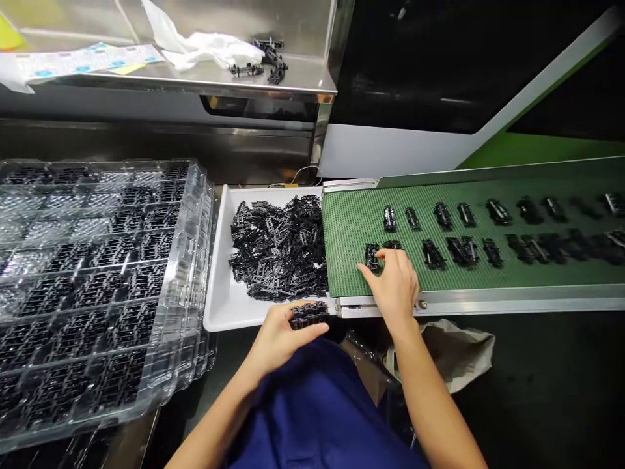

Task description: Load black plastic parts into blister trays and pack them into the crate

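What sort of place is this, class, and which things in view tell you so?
Probably a factory workstation: a green conveyor belt carries small black parts, a white bin holds a heap more, and clear compartmented trays of black pieces stand alongside.

the left forearm [222,417] and right forearm [434,397] are showing bare, both slanting forward and inward. the left hand [279,335] is sitting nearer the torso [322,410], its fingers [288,305] curling in a grip, its thumb [312,333] pointing rightward. the right hand [398,283] is hanging farther forward, palm facing down, and i'm seeing its thumb [368,275] and index fingertip [380,253] standing a little apart.
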`<action>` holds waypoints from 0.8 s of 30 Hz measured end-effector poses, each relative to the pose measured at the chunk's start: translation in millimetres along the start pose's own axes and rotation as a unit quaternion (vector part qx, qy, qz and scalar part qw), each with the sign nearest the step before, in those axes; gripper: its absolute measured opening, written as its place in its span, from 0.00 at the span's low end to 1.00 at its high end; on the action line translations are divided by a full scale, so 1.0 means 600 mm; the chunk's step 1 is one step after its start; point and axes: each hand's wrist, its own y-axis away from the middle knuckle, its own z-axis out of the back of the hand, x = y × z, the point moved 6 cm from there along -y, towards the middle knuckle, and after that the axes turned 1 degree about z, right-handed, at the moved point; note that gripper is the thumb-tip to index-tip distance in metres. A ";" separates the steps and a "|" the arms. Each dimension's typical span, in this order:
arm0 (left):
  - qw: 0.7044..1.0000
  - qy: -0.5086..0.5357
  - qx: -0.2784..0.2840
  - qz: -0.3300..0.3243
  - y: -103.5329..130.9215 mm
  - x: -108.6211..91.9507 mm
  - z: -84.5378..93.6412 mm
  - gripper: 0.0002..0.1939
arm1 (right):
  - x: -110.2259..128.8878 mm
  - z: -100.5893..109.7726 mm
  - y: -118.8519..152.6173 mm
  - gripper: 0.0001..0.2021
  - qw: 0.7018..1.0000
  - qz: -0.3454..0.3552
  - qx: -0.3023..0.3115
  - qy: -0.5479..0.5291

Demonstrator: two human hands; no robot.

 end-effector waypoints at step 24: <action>0.982 0.182 -0.051 0.025 -0.018 0.003 -0.011 0.15 | -0.003 0.005 -0.034 0.08 0.995 0.044 0.089 -0.001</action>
